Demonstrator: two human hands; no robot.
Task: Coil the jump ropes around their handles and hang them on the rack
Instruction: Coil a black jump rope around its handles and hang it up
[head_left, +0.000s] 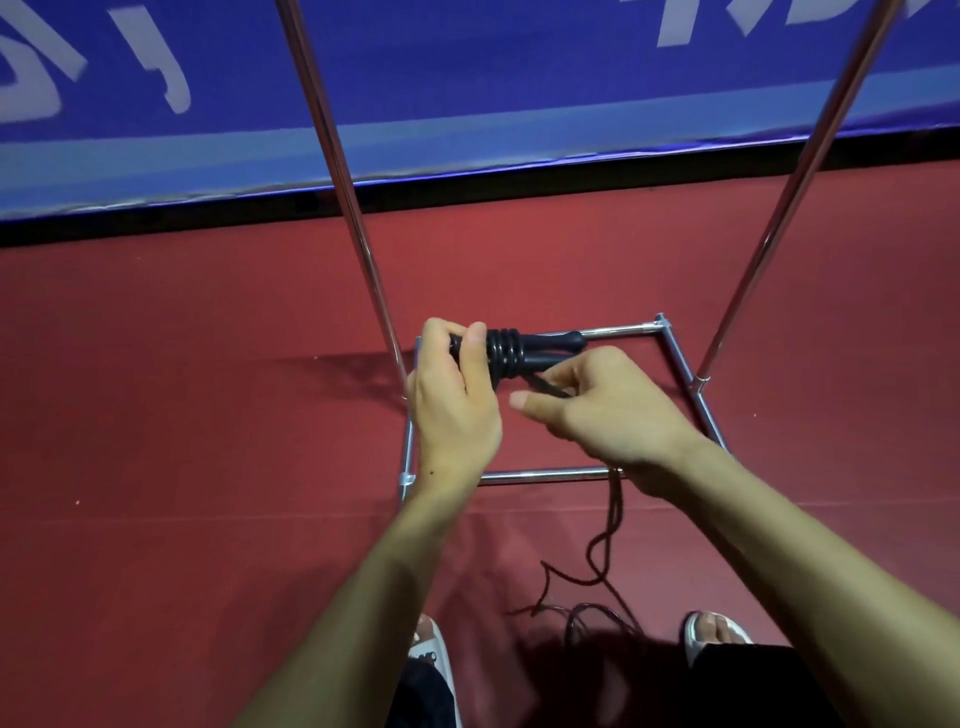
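Observation:
My left hand (452, 400) grips the two black jump-rope handles (550, 345) held side by side, with several turns of black rope coiled around them (506, 353). My right hand (608, 410) pinches the rope just right of the coil, fingers curled round it. The loose rope (602, 551) hangs down from under my right wrist and lies in loops on the red floor near my feet. The chrome rack's base frame (540, 474) sits on the floor below my hands, and its two uprights (343, 182) rise out of view at the top.
A blue banner (467, 93) with white lettering runs along the far wall above a black strip. The red floor (182, 389) spreads to both sides of the rack. My feet in white sandals (431, 644) stand at the bottom edge.

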